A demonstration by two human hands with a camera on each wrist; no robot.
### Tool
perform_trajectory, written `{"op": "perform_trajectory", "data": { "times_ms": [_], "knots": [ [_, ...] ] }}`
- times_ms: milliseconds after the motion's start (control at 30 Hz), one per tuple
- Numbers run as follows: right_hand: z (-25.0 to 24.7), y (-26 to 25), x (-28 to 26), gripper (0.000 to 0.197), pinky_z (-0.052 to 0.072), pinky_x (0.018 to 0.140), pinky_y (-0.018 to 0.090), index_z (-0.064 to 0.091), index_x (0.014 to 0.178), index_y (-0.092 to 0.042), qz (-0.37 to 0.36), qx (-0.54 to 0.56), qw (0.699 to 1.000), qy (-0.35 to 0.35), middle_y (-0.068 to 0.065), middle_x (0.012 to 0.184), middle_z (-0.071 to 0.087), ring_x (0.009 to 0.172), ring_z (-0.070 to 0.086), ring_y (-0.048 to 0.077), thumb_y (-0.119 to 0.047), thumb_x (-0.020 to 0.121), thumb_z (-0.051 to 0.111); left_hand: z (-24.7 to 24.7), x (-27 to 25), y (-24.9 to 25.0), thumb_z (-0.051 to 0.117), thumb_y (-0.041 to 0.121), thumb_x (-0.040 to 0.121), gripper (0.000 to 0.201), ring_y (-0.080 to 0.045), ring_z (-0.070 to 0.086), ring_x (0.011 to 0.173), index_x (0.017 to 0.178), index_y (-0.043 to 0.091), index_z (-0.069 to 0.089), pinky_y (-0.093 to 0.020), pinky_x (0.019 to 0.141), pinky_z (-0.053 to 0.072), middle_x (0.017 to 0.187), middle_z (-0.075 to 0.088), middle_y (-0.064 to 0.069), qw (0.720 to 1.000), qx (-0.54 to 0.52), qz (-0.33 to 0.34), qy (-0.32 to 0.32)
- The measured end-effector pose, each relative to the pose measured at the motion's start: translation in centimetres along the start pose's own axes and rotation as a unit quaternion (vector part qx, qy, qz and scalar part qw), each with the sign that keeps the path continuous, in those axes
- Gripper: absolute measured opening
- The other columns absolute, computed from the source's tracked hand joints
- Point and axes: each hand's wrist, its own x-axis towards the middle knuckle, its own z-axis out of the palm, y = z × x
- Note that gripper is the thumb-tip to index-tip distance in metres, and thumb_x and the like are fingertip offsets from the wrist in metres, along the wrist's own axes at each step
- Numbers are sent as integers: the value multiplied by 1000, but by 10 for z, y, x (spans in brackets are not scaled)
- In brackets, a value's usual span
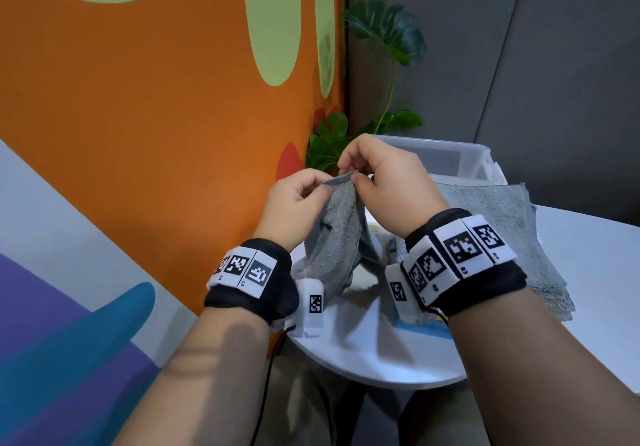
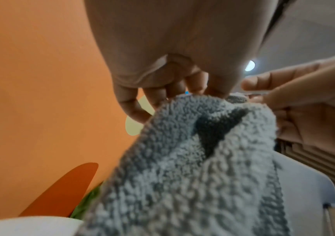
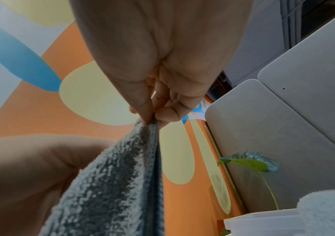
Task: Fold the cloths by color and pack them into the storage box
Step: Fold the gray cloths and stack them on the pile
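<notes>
We find the left hand (image 1: 294,192) and the right hand (image 1: 384,175) raised close together above the table (image 1: 381,352), both pinching the top edge of one grey cloth (image 1: 332,248). The right wrist view shows the right thumb and forefinger pressed on the hem, with the other fingers curled behind. In the left wrist view the left fingers (image 2: 156,94) curl over the same edge; the thumb's contact is hidden by the pile, so we judge a pinch here and do not claim to see it. The cloth hangs bunched from the two grips, its lower part resting on the table.

Behind the right hand, a second grey cloth (image 1: 498,210) lies spread flat on the table, its far edge near the storage box (image 1: 467,161), a clear plastic tub at the table's back edge. What the box holds we cannot tell. A strip of blue (image 1: 422,328) shows below the right wrist; what it is we cannot say. A potted plant (image 1: 384,30) stands beyond, by the painted wall (image 1: 138,99).

We judge that the step in hand is finding the corners. To do it well, we would slide the pinches apart along the hem until each holds a corner, let the cloth hang square, then lay it flat before folding. Grips this close together risk a skewed fold.
</notes>
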Motion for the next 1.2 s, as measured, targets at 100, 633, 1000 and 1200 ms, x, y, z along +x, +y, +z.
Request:
{"op": "perform_trajectory", "data": {
  "times_ms": [100,633,1000,1200],
  "knots": [
    [5,-1,0,30,42,75,22,55,92,-28,4,-13,1000,0,-12,89,60,82,53,6,1,86,48,-2,4,-5,54,6,79,27,-10,46,57,65,29,58,-26,54,38,60,55,9,989,136,-31,45],
    [-16,9,12,28,25,70,14,62,89,-14,54,-58,972,221,-5,92,46,88,46,14,6,84,42,-80,22,27,58,5,78,22,-11,47,59,79,27,60,-24,54,34,72,54,3,985,-11,-128,111],
    [-11,5,10,21,28,71,10,63,91,-19,18,-47,984,173,-8,93,50,82,47,5,-1,86,53,-66,10,37,60,17,78,19,-12,55,80,91,30,63,-27,65,41,90,60,6,986,38,-113,118],
    [4,-5,10,26,47,76,14,57,91,-30,9,62,994,90,-8,98,58,69,63,-4,-9,79,67,-51,0,52,74,32,80,38,3,54,109,117,33,64,-19,94,38,116,62,17,982,176,12,-67]
  ]
}}
